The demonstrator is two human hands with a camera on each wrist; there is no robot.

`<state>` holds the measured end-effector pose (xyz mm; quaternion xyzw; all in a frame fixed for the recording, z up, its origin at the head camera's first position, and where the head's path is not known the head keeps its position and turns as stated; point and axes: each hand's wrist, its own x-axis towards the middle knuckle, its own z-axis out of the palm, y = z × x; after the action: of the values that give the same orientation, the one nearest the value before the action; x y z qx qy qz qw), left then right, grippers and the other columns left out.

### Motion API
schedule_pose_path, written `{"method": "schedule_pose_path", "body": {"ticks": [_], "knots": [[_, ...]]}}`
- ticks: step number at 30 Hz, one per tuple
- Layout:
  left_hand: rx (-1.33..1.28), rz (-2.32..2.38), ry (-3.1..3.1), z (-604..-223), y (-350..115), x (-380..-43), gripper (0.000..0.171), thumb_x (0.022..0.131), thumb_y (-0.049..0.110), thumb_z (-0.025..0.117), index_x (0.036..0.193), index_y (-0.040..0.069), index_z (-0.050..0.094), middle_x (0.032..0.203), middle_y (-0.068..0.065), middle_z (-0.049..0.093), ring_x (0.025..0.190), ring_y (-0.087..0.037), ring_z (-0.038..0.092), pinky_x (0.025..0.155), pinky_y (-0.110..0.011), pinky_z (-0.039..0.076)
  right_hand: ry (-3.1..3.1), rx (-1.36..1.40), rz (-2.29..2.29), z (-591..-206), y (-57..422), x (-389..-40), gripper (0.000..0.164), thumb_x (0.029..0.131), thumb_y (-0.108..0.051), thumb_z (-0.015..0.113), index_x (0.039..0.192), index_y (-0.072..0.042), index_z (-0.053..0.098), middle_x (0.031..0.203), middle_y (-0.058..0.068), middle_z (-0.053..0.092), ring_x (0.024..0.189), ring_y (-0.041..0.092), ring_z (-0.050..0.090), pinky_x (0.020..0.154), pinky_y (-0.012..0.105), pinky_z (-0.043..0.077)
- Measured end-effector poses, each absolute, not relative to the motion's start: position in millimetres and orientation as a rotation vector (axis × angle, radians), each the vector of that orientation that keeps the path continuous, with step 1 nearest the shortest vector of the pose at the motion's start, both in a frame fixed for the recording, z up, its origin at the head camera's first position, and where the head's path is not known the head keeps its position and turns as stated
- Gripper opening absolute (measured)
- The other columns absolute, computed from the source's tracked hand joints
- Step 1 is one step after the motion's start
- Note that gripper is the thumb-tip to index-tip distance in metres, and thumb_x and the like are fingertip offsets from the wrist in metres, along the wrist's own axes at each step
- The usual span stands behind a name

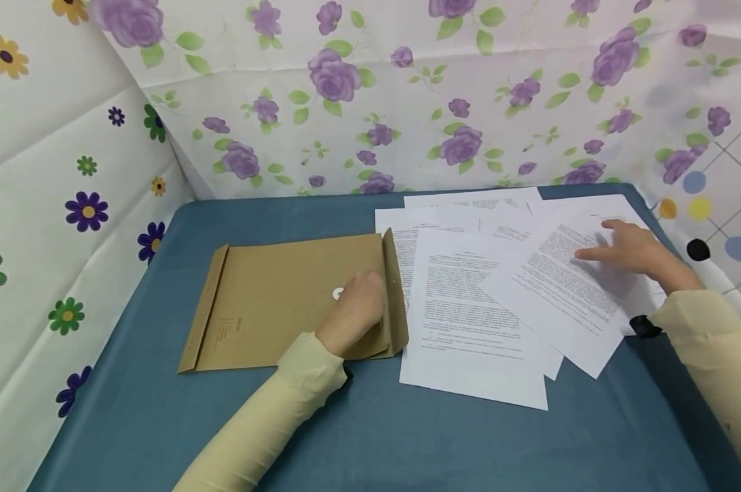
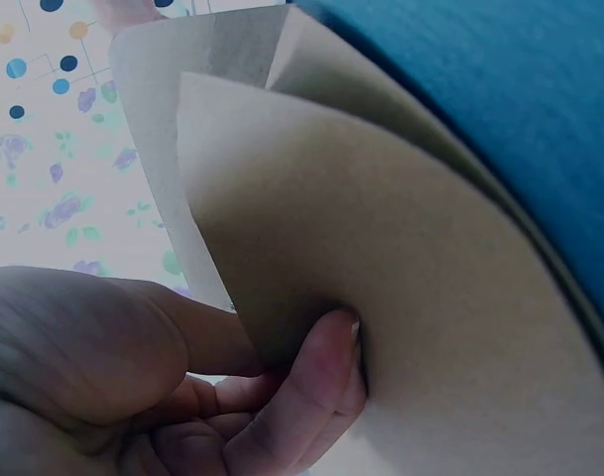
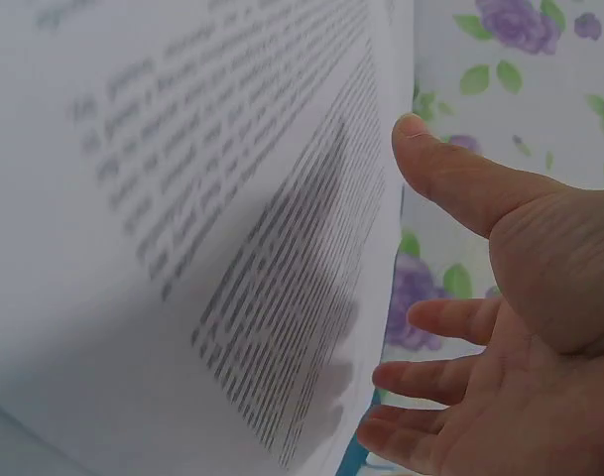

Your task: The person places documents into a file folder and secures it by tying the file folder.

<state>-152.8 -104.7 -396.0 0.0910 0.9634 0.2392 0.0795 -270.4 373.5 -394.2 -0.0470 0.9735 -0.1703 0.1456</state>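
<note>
A brown paper envelope [image 1: 284, 301] lies flat on the left half of the table, its flap [image 1: 397, 294] folded out at the right end. My left hand [image 1: 359, 304] pinches the front layer of the envelope's mouth, beside a white round button [image 1: 337, 293]. In the left wrist view the curled fingers [image 2: 321, 382] press on that layer, which bulges away from the back one. Over a printed sheet [image 1: 567, 287] at the right, my right hand [image 1: 637, 254] hovers with thumb and fingers spread. Nothing is between those fingers in the right wrist view.
Several more printed sheets [image 1: 468, 328] overlap to the right of the envelope, some reaching the table's back edge. A blue cloth [image 1: 370, 437] covers the table. Behind it hangs a flowered curtain [image 1: 345, 137], with another flowered sheet [image 1: 38, 205] at the left.
</note>
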Motion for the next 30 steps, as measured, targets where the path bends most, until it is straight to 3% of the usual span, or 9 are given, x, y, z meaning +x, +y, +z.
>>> {"method": "schedule_pose_path", "body": {"ticks": [8,16,30], "knots": [[0.240,0.699,2.872,-397.5,-105.4,-154.3,0.038,0.096,-0.015,0.043,0.064,0.006,0.049,0.068,-0.009,0.046,0.055,-0.019,0.043,0.047,-0.024,0.036,2.765,-0.099,-0.486,-401.3,388.6,-276.7,0.124,0.088,-0.059,0.073,0.151,0.023,0.004,0.147,0.054,0.015,0.129,0.072,0.022,0.098,0.079,0.031],[0.236,0.698,2.873,-396.7,-107.0,-152.6,0.031,0.098,-0.013,0.044,0.073,0.002,0.055,0.071,-0.010,0.048,0.057,-0.020,0.045,0.048,-0.025,0.037,2.755,-0.052,-0.479,-406.2,393.3,-280.1,0.129,0.087,-0.064,0.071,0.151,0.021,0.000,0.149,0.053,0.012,0.128,0.073,0.021,0.097,0.080,0.032],[0.233,0.687,2.891,-399.8,-108.4,-154.9,0.026,0.099,-0.009,0.047,0.077,0.001,0.057,0.072,-0.010,0.049,0.060,-0.022,0.047,0.049,-0.026,0.038,2.759,-0.059,-0.440,-411.8,395.8,-285.3,0.130,0.086,-0.067,0.071,0.149,0.024,0.002,0.147,0.054,0.015,0.128,0.072,0.022,0.099,0.078,0.031]]}}
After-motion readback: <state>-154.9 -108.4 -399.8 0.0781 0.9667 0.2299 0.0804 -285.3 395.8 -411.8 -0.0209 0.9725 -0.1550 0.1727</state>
